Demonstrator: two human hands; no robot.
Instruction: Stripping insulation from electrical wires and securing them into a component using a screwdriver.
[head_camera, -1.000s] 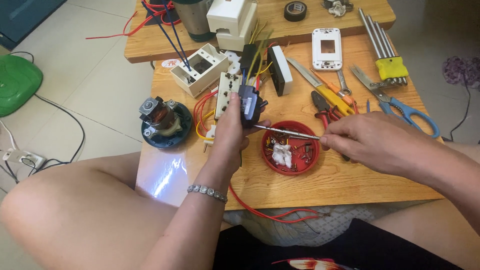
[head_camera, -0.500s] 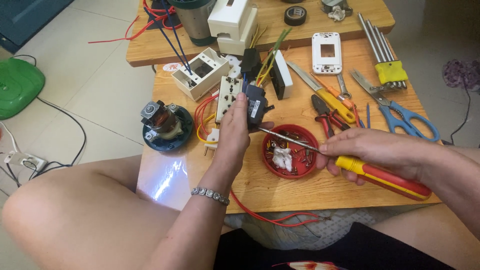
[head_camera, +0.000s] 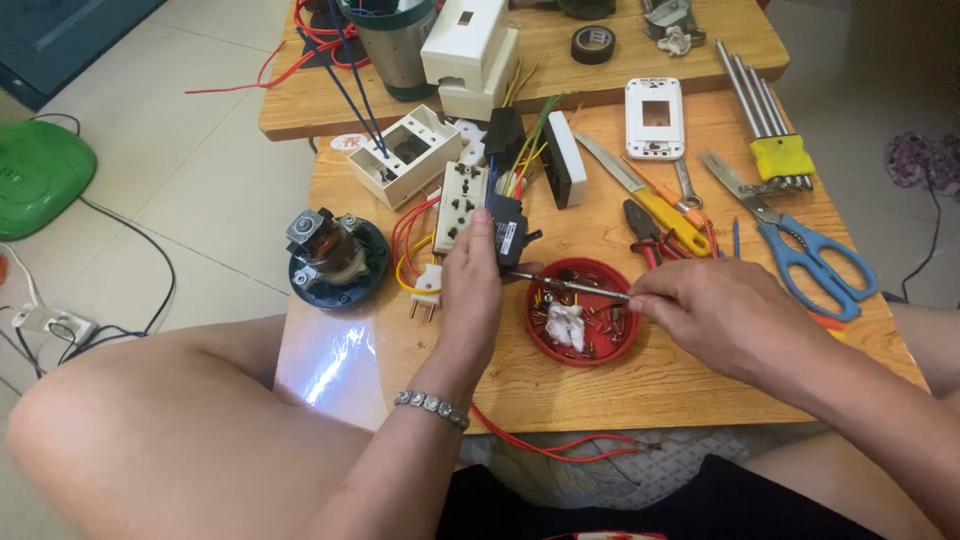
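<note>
My left hand (head_camera: 470, 290) grips the small black wired plastic module (head_camera: 510, 232). My right hand (head_camera: 715, 315) pinches the thin metal screwdriver shaft (head_camera: 580, 288); I'd steady both before turning.

One red dish (head_camera: 545, 345) under the right hand (head_camera: 715, 315), one blue scissors (head_camera: 815, 255) beyond it, one motor (head_camera: 330, 255) left of the left hand (head_camera: 470, 290), two white wall plates (head_camera: 655, 118).

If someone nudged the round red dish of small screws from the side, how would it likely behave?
The round red dish looks shallow and flat-bottomed, so it would probably slide on the wooden table rather than tip. It seems light plastic, so it may move easily. The loose small screws would likely rattle and shift, perhaps spilling over the low rim.
</note>
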